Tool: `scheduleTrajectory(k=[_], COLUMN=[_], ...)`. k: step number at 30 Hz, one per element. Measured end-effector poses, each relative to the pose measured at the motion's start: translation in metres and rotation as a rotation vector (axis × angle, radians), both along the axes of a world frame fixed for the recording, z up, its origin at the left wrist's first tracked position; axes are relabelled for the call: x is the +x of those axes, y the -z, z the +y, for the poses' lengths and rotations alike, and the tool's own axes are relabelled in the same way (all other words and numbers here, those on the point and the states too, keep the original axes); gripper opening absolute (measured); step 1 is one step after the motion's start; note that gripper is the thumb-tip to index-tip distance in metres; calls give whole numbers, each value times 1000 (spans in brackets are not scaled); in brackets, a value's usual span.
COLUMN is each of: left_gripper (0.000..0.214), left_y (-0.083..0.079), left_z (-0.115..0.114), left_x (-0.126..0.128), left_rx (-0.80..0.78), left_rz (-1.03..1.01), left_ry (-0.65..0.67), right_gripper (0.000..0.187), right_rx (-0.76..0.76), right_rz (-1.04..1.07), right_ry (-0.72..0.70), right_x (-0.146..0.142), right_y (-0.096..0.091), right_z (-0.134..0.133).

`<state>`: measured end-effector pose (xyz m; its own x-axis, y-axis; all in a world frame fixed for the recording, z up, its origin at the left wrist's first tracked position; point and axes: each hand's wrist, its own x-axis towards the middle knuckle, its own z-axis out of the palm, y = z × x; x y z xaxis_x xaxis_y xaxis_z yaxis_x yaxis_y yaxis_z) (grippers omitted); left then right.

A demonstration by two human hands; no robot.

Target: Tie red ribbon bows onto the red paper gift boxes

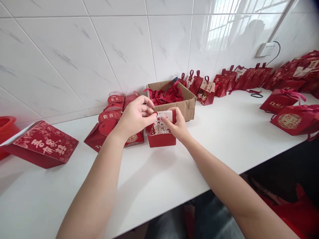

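A small red gift box [161, 136] with a white picture card on its front stands on the white table [154, 179]. My left hand [136, 116] pinches the top left of the box, fingers curled. My right hand [176, 125] grips its top right edge with closed fingers. Just left of the box lies a stack of flat red boxes [109, 124] with round handles.
An open cardboard carton [185, 105] full of red ribbons sits behind the box. Several finished red gift boxes [206, 90] line the tiled wall to the right, with larger ones [290, 120] at the right edge. A big red folded box [42, 146] and a red basin [6, 127] lie far left.
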<state>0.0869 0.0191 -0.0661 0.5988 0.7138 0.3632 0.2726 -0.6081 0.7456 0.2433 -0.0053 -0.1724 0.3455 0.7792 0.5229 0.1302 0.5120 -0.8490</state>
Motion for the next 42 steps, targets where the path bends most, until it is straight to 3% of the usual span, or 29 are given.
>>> scheduleTrajectory(k=[9, 19, 29, 34, 37, 42], left_gripper=[11, 15, 18, 7, 13, 7], left_y=[9, 13, 4, 3, 1, -4], left_z=[7, 7, -1, 0, 2, 5], left_x=[-1, 7, 4, 2, -1, -10], left_rx=[58, 158, 199, 395, 515, 400], left_rz=[148, 196, 229, 271, 268, 296], left_ry=[75, -15, -176, -227, -242, -137], right_gripper=[31, 29, 25, 23, 21, 17], right_rx=[-30, 6, 121, 149, 181, 280], right_rz=[-7, -47, -120, -142, -177, -282], right_ry=[7, 45, 144, 157, 158, 202], right_x=[-1, -2, -8, -12, -14, -17], right_y=[-3, -2, 0, -1, -1, 1], right_z=[-3, -3, -3, -6, -8, -10])
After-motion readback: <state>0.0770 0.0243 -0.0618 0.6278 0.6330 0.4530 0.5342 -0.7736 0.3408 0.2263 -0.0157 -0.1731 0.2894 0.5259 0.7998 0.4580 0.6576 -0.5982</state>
